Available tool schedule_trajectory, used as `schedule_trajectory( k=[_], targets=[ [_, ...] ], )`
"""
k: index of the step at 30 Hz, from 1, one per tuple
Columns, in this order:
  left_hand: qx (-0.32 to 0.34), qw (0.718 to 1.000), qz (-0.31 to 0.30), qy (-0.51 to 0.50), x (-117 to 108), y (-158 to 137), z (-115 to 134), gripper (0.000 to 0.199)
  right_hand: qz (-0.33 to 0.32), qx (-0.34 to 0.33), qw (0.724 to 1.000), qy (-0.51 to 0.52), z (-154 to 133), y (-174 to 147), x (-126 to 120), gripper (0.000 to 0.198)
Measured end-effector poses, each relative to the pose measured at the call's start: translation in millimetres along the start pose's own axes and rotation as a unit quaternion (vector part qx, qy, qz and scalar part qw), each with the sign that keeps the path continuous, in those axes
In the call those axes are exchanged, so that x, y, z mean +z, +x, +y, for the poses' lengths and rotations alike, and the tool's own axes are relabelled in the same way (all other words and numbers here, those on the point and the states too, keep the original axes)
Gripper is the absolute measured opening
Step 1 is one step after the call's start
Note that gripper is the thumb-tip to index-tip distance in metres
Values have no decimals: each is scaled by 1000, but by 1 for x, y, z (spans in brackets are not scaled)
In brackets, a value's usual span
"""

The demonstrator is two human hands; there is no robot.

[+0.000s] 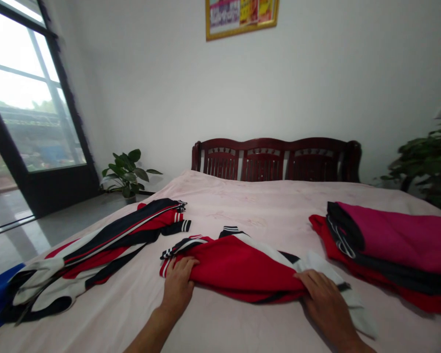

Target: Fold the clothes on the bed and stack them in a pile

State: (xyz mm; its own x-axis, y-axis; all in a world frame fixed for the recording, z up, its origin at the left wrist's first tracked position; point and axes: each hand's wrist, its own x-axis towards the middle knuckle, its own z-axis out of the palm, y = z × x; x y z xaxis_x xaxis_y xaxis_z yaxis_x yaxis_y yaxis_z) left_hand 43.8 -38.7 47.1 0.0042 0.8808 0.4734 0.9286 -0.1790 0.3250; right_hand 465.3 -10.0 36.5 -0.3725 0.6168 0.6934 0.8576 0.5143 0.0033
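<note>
A red jacket (238, 267) with white and navy panels and striped cuffs lies folded over on the pink sheet (257, 326), straight in front of me. My left hand (179, 284) is closed on its left end, just by the striped hem and cuffs. At the opposite end, my right hand (325, 301) grips the red fabric, fingers on top and thumb tucked out of sight. White cloth (358, 306) sticks out beyond my right hand; I cannot tell whether it belongs to the jacket.
Navy, red and white jackets (113, 242) lie spread on the left, beside something blue (2, 289). A pile of folded clothes (400, 240), magenta on top, sits at right. Behind the bed stands a dark wooden bench back (264, 162); potted plants (128, 174) flank it.
</note>
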Motion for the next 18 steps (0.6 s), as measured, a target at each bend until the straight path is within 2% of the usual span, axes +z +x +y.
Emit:
schedule_trajectory(
  k=[6, 11, 15, 18],
  targets=[
    [28, 999, 20, -13, 4, -3, -6, 60, -33, 56, 998, 16, -12, -9, 0, 38],
    [117, 988, 83, -60, 2, -1, 8, 61, -51, 71, 996, 20, -15, -8, -2, 41],
    [160, 980, 102, -60, 0, 27, 37, 53, -60, 73, 995, 34, -14, -7, -3, 46],
    [114, 990, 78, -12, 7, 58, 57, 42, -64, 74, 994, 43, -14, -7, -5, 47]
  ],
)
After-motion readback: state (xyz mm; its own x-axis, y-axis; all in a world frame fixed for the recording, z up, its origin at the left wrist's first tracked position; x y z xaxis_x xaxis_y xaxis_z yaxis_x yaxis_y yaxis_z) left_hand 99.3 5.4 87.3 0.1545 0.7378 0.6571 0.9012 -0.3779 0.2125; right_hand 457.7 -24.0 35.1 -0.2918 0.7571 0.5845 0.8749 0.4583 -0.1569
